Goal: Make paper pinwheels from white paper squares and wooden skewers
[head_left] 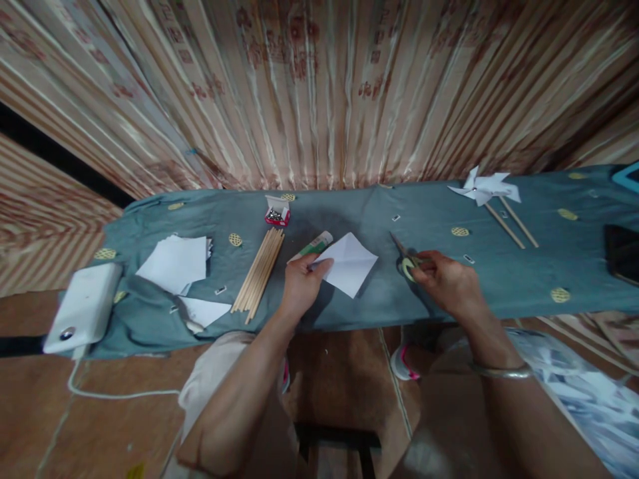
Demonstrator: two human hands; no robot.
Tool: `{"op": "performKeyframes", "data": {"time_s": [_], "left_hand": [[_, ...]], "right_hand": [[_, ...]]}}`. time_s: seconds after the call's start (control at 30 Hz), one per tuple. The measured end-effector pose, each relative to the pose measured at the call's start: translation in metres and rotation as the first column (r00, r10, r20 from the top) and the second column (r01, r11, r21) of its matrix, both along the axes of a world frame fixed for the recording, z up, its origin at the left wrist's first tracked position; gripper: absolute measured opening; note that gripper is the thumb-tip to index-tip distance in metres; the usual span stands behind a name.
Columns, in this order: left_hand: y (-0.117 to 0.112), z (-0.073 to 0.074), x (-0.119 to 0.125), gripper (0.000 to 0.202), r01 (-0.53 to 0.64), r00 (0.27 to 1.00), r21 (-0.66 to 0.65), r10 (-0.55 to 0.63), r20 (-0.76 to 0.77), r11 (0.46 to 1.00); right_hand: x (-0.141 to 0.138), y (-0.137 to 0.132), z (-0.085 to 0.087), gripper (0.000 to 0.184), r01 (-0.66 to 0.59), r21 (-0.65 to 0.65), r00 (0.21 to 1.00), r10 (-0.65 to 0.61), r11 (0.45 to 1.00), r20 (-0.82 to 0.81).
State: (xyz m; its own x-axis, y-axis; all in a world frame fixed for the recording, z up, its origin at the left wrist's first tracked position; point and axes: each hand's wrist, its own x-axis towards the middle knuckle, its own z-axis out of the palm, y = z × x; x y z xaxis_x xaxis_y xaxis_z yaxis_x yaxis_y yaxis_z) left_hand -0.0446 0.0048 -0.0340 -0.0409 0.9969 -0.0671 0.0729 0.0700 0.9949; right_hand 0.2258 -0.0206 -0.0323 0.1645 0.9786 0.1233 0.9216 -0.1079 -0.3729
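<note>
My left hand [303, 285] pinches the left corner of a white paper square [348, 264], which shows faint crease lines. Just behind that hand lies a glue stick [317, 245] with a green label, partly hidden by the hand and paper. Over to the right, my right hand [446, 279] has its fingers closed on scissors [408, 261] with pale green handles. Their dark blades point up and to the left, apart from the paper. A bundle of wooden sticks [259, 273] rests left of my left hand, below a small red box [277, 211] of metal pins.
Paper pinwheels [486, 186] on sticks lie at the back right. A stack of white paper [174, 264] and a loose paper piece [204, 311] lie at left, beside a white power bank [84, 309] with a cable. A dark object [622, 253] sits at the right edge.
</note>
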Motion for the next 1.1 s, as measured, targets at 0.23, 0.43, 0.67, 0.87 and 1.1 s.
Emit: {"op": "performKeyframes", "data": {"time_s": [0.23, 0.43, 0.67, 0.87, 1.1], "left_hand": [[0.006, 0.004, -0.003, 0.023, -0.072, 0.994, -0.015, 0.072, 0.077, 0.997], [0.011, 0.003, -0.007, 0.026, -0.122, 0.987, 0.016, 0.120, 0.110, 0.992], [0.011, 0.006, -0.009, 0.027, -0.140, 0.984, 0.021, 0.137, 0.116, 0.990], [0.003, 0.003, 0.008, 0.017, -0.024, 0.991, -0.064, 0.032, 0.130, 0.998], [-0.004, 0.005, 0.016, 0.020, 0.084, 0.992, -0.103, -0.073, 0.107, 0.991]], "right_hand": [[-0.004, -0.008, -0.009, 0.044, 0.010, -0.052, 0.718, -0.044, 0.999, -0.695], [-0.028, -0.016, 0.004, 0.056, -0.055, -0.168, 0.423, -0.129, 0.984, -0.897], [-0.068, -0.026, 0.006, 0.033, -0.107, -0.156, 0.193, -0.134, 0.982, -0.972], [-0.065, -0.010, 0.009, 0.036, 0.005, -0.077, 0.135, -0.077, 0.997, -0.988], [-0.064, 0.003, 0.011, 0.044, 0.091, -0.148, 0.154, -0.161, 0.985, -0.975]]}}
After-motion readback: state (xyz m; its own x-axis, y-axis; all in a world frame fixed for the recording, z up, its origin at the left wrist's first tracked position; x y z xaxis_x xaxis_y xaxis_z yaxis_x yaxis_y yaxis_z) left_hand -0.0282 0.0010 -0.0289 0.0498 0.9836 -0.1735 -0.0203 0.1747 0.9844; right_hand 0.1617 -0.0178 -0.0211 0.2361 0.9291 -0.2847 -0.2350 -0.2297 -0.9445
